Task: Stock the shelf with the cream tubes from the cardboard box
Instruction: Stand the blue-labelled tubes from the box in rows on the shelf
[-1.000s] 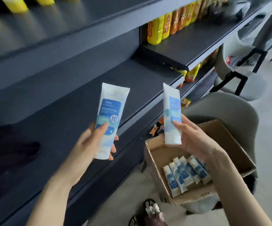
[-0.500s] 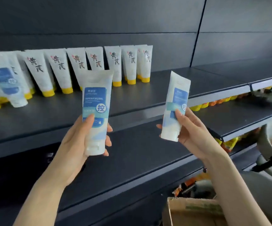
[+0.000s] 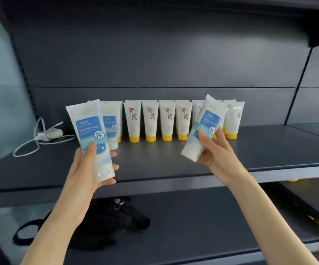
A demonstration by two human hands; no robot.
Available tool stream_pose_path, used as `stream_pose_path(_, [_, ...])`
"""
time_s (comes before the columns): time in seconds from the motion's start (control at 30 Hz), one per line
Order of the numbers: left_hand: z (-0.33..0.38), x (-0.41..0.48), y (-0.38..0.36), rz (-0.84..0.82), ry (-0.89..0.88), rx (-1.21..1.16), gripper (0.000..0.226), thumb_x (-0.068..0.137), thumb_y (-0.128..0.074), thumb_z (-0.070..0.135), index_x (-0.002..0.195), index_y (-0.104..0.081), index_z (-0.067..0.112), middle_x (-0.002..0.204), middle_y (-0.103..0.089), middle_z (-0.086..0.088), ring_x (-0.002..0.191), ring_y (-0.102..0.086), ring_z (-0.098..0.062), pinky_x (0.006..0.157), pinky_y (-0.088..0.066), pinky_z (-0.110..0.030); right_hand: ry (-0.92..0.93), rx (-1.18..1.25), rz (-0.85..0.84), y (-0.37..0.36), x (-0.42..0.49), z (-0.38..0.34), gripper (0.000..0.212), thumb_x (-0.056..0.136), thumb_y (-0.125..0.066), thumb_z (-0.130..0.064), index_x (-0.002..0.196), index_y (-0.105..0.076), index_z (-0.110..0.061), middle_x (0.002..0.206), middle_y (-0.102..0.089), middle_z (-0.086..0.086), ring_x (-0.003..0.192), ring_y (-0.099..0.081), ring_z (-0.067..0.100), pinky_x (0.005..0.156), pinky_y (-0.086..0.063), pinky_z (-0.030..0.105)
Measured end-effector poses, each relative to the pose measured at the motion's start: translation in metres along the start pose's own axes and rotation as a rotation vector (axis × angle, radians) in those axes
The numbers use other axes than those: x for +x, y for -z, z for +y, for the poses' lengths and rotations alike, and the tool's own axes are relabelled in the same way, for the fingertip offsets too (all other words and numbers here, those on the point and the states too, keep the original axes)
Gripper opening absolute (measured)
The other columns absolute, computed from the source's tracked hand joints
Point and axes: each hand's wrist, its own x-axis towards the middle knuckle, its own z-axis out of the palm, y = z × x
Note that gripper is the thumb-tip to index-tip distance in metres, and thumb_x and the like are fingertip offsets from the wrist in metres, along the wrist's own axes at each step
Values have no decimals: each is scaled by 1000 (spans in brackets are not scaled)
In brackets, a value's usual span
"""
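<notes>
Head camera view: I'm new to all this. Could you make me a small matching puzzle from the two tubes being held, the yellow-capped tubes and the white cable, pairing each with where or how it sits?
Things:
1. left tube, held by the left hand
2. right tube, held by the right hand
3. yellow-capped tubes
4. white cable

States:
A. lies looped at the left end of the shelf
B. top leans left
C. stand in a row at the back of the shelf
D. top leans right

Pairs: 1-B, 2-D, 3-C, 4-A.
</notes>
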Motion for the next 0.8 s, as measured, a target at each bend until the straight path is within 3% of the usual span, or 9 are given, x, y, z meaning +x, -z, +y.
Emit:
stream_pose_path(0.17, [9,21,46,-18,45,3,44,77,-48,50,117,-53,32,98,-72,4,82,-71,-11,54,-55,-24,28,-98,-15,-40,40,24,37,91,-57,-17,125,-46,-27,111,-67,2,94,-67,20,70,-58,37])
stream_pose_path(0.37, [3,31,67,-78,89,-11,52,69,-65,34,120,-54,31,112,-67,8,97,-68,-12,63,-58,-27,-40,-261,-46,-65,81,56,41,91,-58,-10,128,-42,-19,119,-61,6,106,-62,22,75,-57,37])
stream_pose_path(0.57, [0,40,67,-91,72,-37,53,69,-67,31,120,-55,33,111,-68,12,100,-68,-15,69,-59,-31,-68,-494,-80,-81,119,90,40,90,-61,-7,122,-40,-19,121,-57,2,113,-56,19,91,-51,39])
stream_pose_path(0.7, [-4,45,63,-87,71,-42,54,69,-67,31,121,-55,32,111,-68,9,99,-69,-18,70,-59,-34,10,-552,-40,-101,142,104,46,89,-62,-8,123,-36,-24,120,-53,-7,108,-51,10,90,-48,31])
stream_pose_path(0.8, [-7,47,59,-78,67,-32,50,71,-66,29,120,-57,31,111,-69,9,98,-69,-19,69,-59,-33,44,-635,-18,-109,151,114,42,88,-63,-9,121,-38,-18,121,-54,-4,105,-49,8,88,-45,26])
